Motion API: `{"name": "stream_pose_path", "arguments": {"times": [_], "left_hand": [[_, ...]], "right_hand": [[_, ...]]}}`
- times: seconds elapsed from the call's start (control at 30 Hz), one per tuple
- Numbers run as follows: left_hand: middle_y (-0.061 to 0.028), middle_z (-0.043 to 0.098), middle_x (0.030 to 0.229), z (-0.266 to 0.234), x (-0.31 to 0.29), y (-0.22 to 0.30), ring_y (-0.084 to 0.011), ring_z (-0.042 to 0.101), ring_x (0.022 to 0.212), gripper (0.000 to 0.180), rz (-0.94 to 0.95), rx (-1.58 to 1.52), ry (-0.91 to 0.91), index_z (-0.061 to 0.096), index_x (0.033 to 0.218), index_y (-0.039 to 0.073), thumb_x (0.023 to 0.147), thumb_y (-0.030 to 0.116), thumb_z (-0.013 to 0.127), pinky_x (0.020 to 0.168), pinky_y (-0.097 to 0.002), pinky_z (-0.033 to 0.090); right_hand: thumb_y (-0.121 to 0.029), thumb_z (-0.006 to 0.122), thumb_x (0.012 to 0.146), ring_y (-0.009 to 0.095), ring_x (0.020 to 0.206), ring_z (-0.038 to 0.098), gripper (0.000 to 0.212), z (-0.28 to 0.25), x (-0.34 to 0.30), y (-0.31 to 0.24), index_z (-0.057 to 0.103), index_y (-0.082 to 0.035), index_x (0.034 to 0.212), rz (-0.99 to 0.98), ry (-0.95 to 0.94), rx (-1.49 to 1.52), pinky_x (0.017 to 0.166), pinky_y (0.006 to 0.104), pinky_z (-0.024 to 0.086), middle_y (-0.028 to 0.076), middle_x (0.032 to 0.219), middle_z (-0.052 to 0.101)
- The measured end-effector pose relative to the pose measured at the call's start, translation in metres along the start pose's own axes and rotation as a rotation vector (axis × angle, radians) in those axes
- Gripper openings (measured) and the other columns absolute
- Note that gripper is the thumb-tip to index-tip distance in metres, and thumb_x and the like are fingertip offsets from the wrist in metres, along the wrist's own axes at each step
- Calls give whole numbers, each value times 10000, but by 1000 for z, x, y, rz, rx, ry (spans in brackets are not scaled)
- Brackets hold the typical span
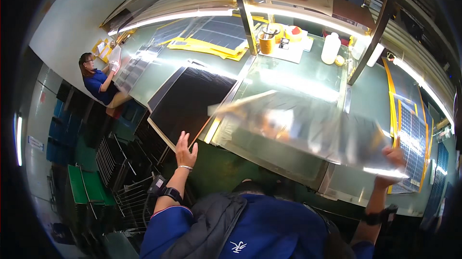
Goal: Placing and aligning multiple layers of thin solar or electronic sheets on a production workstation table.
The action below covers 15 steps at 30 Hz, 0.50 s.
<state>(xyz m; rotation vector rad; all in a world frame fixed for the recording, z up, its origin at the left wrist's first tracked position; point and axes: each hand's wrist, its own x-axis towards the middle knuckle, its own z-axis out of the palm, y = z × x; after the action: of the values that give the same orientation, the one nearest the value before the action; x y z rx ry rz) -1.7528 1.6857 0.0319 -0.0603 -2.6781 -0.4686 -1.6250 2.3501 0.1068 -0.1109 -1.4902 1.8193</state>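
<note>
My right hand (394, 162) grips the right end of a wide, thin glossy sheet (317, 126), grey and smeared by motion. The sheet is tilted above the glass-topped bench, and light reflects in it. My left hand (185, 153) is raised with its fingers apart and holds nothing. It is close to the near edge of a flat black panel (192, 97), which lies on the bench to the left. What lies under the blurred sheet is partly hidden.
A white bottle (330, 48) and an orange cup (266, 43) stand at the back of the bench (308, 83). Yellow-edged dark sheets (216, 32) lie behind the black panel. A metal post (243, 13) rises there. A co-worker (101, 78) handles a sheet at far left. Wire racks (127, 206) stand below left.
</note>
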Motion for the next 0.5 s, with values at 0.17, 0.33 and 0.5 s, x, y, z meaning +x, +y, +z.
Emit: {"name": "stream_pose_path", "arguments": {"times": [0.17, 0.33, 0.5], "left_hand": [[-156, 251, 1482, -16, -32, -51, -283, 234, 1375, 847, -45, 395, -464, 280, 1408, 38, 696, 230, 696, 1116, -440, 204], [-176, 522, 1275, 4, -26, -84, -303, 491, 1198, 467, 293, 309, -161, 535, 1213, 13, 747, 6, 567, 1050, -404, 364], [-167, 659, 1020, -88, 14, -66, -291, 654, 941, 262, 558, 230, 70, 629, 1039, -8, 785, -2, 565, 836, -372, 540]], "right_hand": [[-272, 632, 880, 149, 717, 537, 295, 90, 123, -17, 606, 15, 815, -195, 317, -830, 707, 276, 431, 50, 815, 609], [-491, 640, 804, 407, 1114, 505, 742, 29, 84, 186, 404, 15, 1292, 153, 343, -1621, 950, 458, 393, 273, 1195, 528], [-313, 683, 786, 377, 1268, 364, 515, 216, -92, 129, 548, -25, 1192, -137, -634, -1309, 1058, 509, 244, 206, 1312, 452]]}}
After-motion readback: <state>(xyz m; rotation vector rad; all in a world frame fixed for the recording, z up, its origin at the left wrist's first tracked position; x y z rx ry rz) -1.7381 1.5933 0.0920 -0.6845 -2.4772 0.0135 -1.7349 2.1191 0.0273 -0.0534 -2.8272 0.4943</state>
